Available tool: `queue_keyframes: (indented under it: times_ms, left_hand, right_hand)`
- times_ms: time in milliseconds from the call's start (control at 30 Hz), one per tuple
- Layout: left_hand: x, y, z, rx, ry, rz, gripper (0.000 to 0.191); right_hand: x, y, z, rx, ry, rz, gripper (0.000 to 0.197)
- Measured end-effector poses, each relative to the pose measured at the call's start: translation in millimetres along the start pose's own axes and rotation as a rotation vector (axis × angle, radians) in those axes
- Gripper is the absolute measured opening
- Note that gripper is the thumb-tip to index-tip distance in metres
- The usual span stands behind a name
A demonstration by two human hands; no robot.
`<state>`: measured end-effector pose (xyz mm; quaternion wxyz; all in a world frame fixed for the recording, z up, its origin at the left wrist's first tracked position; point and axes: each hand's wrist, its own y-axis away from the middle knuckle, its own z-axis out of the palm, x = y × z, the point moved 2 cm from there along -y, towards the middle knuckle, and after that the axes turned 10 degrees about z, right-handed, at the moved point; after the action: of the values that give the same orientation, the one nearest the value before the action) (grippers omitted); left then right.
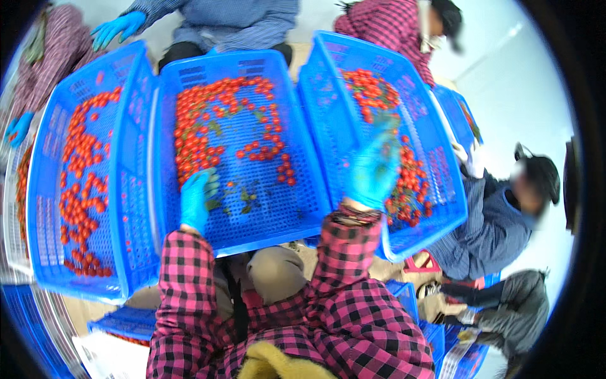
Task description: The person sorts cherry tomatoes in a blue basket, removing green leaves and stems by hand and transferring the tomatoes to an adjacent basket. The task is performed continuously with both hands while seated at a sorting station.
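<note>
My left hand (195, 201), in a blue glove with green-stained fingertips, is in the middle blue plastic crate (303, 199). Its fingers are bent beside the near end of a bed of red cherry tomatoes (194, 142), and what lies under them is hidden. Loose green leaves and stem bits (246, 201) lie on the crate floor to its right. My right hand (374, 170), also blue-gloved, is over the right blue crate (438, 166), above cherry tomatoes with green stems (409, 184). Motion blur and green stains obscure its fingers, so I cannot tell whether they hold anything.
To the left stands another blue crate (135, 189) with loose cherry tomatoes (83, 199). Across from me, a person's blue-gloved hand (118, 29) is near that crate's far end. Other people sit around, one with white gloves (473, 158) beside the right crate. A white crate (14, 237) stands far left.
</note>
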<state>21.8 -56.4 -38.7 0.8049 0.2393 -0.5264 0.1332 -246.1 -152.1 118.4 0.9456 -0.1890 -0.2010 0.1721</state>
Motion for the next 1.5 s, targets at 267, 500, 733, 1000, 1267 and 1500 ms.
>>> queue_keyframes:
  times_ms: [267,500,733,1000,1267,1500]
  left_hand:
    - [-3,-7,-16,0.077,-0.041,0.042,0.021]
    - [6,-5,-6,0.035,-0.011,0.057,0.024]
    - [11,-3,-4,0.052,0.035,0.055,0.023]
    - [5,2,9,-0.151,-0.211,0.299,0.023]
    - [0,16,38,-0.363,-0.396,0.495,0.035]
    - [-8,11,33,-0.275,0.171,-0.002,0.028]
  right_hand:
    - [-24,24,-157,0.731,1.842,0.43,0.023]
    - [-52,28,-240,0.398,2.973,0.76,0.024]
    - [-36,52,-258,0.383,3.346,1.35,0.022]
    - [-15,52,-236,0.739,1.891,1.173,0.023]
    - [46,59,-191,0.892,1.414,1.059,0.041]
    - [47,55,-165,0.888,1.743,0.911,0.047]
